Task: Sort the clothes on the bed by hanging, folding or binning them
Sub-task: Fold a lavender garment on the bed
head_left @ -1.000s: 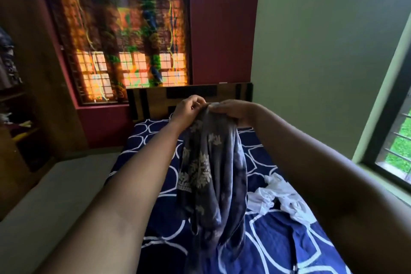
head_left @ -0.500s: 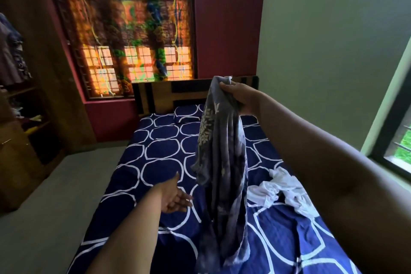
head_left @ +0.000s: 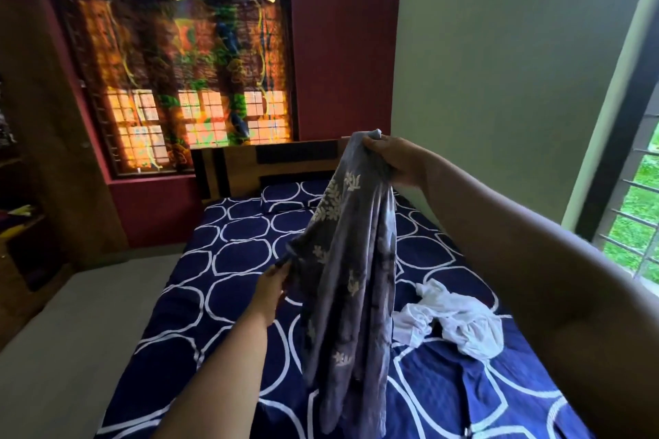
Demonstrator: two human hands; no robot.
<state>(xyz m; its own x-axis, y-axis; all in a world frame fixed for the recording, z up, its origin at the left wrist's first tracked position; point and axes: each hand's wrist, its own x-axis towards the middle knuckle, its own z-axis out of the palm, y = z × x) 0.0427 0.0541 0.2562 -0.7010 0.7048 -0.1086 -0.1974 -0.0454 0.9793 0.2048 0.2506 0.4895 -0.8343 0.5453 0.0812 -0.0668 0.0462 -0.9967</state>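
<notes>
A long grey cloth [head_left: 351, 260] with pale leaf prints hangs above the bed [head_left: 228, 260], which has a navy sheet with white rings. My right hand [head_left: 394, 159] grips the cloth's top end, held high near the headboard. My left hand [head_left: 272, 283] pinches the cloth's left edge about halfway down and pulls it outward. A crumpled white garment [head_left: 453, 319] lies on the bed to the right of the hanging cloth.
A wooden headboard [head_left: 267, 162] stands at the bed's far end under a window with a colourful curtain [head_left: 185, 68]. Open wooden shelves [head_left: 21, 207] holding clothes stand at the left. Grey floor [head_left: 71, 331] runs beside the bed. A barred window [head_left: 638, 217] is at right.
My left hand let go of the cloth's top, dropped low, then took hold of the cloth's left edge. My right hand kept hold of the top and shifted right.
</notes>
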